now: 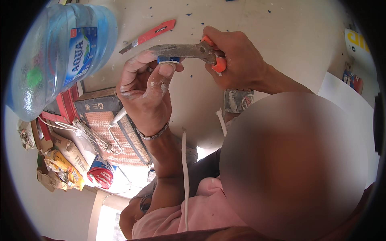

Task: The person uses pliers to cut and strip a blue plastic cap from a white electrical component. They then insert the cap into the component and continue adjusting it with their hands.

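A utility knife point(155, 33) is lying on the surface point(197, 94) beyond the hands, right of a large bottle point(54, 60). Pliers point(181, 50) are extending leftward from the right hand point(238, 60), above a small piece point(168, 60) sitting in the left hand point(140, 86). A box point(102, 120) is resting left of that forearm, a paint can point(100, 174) sitting nearer.
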`<action>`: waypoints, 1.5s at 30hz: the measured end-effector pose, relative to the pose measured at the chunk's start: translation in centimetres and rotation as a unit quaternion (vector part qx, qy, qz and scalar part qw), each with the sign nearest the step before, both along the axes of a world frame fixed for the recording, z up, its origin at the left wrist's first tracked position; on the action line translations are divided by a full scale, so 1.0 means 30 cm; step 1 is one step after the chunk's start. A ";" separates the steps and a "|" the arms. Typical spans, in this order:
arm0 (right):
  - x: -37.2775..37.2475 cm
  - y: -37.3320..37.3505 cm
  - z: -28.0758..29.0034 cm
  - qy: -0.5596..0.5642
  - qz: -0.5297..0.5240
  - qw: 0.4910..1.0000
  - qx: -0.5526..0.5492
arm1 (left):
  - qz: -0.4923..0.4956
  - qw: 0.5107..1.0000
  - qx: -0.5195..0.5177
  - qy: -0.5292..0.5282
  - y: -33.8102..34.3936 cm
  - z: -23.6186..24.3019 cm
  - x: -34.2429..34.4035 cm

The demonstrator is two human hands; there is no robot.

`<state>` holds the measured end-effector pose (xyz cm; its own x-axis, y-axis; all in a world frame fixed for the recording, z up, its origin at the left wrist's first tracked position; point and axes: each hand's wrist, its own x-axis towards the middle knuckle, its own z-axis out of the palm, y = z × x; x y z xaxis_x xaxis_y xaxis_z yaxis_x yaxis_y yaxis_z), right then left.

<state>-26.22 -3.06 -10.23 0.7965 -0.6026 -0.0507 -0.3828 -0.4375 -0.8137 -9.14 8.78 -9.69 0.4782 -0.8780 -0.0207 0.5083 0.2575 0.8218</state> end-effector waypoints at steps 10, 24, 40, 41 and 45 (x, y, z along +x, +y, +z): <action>0.003 -0.006 -0.026 -0.068 -0.003 0.996 0.052 | -0.026 0.998 -0.019 0.054 -0.014 -0.023 0.000; -0.004 -0.012 -0.012 -0.018 0.017 0.998 -0.058 | -0.049 0.999 0.014 0.017 0.022 -0.019 0.030; 0.011 -0.010 -0.024 -0.070 -0.004 0.996 -0.050 | -0.083 0.990 0.029 0.110 0.005 -0.017 0.036; 0.013 -0.011 -0.026 -0.068 -0.005 0.996 -0.065 | -0.082 0.990 0.035 0.108 0.008 -0.015 0.037; 0.001 -0.021 -0.032 -0.063 0.020 0.994 -0.089 | -0.101 0.989 0.049 0.091 0.013 -0.002 0.049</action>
<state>-26.19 -3.68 -11.21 0.8130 -0.5611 0.1553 -0.2626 -0.5914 -0.7624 -7.68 9.18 -9.76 0.2737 -0.9448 -0.1803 0.6837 0.0593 0.7273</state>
